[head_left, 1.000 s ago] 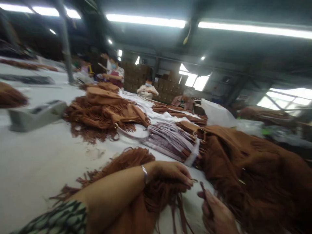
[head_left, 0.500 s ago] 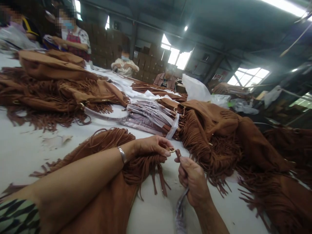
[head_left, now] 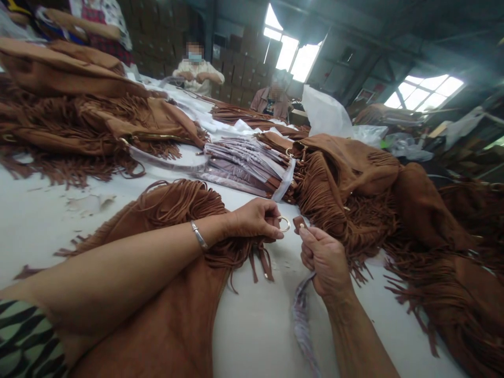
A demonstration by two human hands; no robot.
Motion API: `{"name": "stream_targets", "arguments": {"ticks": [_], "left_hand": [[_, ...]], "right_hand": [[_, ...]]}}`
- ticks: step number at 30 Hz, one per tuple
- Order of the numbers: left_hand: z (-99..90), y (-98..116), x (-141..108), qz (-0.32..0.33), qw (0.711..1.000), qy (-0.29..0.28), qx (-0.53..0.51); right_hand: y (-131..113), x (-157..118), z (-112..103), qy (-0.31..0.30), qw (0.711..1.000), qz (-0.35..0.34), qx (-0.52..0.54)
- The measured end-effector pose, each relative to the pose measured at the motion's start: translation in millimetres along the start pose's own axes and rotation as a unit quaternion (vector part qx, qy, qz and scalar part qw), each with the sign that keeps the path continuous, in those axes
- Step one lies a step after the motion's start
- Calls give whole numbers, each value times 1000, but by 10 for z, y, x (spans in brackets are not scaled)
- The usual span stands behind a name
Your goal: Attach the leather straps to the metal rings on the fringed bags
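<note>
My left hand (head_left: 258, 219) pinches a gold metal ring (head_left: 284, 224) between thumb and fingers, above the fringe of a brown suede bag (head_left: 169, 310). Just to the right, my right hand (head_left: 326, 257) is closed on the brown end of a bag strap (head_left: 299, 223), which carries a small gold stud. The strap's plastic-wrapped length (head_left: 303, 325) hangs below that hand toward the table. A small gap shows between ring and strap end. Whether the ring is joined to the bag is hidden by my left hand.
Plastic-wrapped straps (head_left: 244, 167) lie bundled beyond my hands. Fringed brown bags are piled at left (head_left: 71, 121) and right (head_left: 346, 178) on the white table (head_left: 260, 325). Across it, people work, one in a white top (head_left: 199, 76).
The strap end has come away to the right from the gold ring, where the two were close together. My hands are farther apart, and the camera view has tipped downward.
</note>
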State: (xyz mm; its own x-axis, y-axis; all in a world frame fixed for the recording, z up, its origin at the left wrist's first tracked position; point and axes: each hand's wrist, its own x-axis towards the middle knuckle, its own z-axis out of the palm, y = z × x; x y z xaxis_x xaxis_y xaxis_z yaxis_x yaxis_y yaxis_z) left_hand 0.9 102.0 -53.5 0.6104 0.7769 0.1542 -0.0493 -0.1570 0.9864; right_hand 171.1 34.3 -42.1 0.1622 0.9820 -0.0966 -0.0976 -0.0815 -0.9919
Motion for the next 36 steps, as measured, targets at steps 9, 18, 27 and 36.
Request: {"name": "stream_targets", "arguments": {"ticks": [9, 18, 27, 36], "left_hand": [[72, 67, -24, -5, 952, 32, 303], [158, 181, -212, 44, 895, 13, 443], [155, 227, -445, 87, 910, 116, 387], [48, 284, -692, 138, 888, 122, 422]], "right_hand": [[91, 60, -11, -22, 999, 47, -14], [84, -12, 123, -126, 986, 107, 41], [124, -191, 393, -70, 989, 22, 129], [159, -314, 535, -89, 964, 86, 236]]}}
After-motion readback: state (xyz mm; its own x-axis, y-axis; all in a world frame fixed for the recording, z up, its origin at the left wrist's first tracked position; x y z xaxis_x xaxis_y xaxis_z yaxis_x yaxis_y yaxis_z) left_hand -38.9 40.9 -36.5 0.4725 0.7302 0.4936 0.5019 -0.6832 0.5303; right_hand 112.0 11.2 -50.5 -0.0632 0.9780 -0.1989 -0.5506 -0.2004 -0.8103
